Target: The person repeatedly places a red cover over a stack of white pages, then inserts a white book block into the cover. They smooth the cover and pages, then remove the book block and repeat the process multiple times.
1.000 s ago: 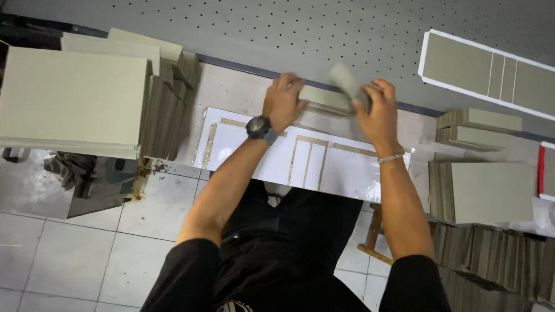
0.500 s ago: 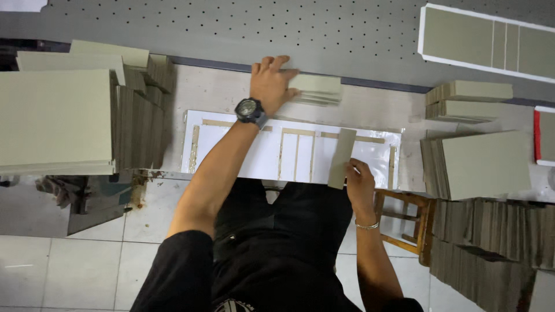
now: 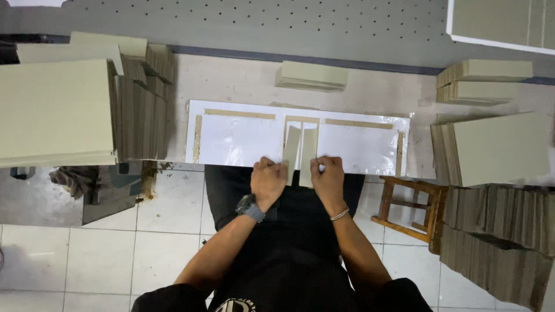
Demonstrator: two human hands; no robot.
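Hands at two strips on white sheet
Left hand and right hand, fingers curled, press grey strips at the sheet's near edge.

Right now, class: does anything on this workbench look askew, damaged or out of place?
Mostly orderly. Both hands, left hand and right hand, press two narrow card strips on the white sheet. Only the tall card stack at the left looks uneven, its top boards fanned out and leaning.

Workbench with white sheet, board stacks
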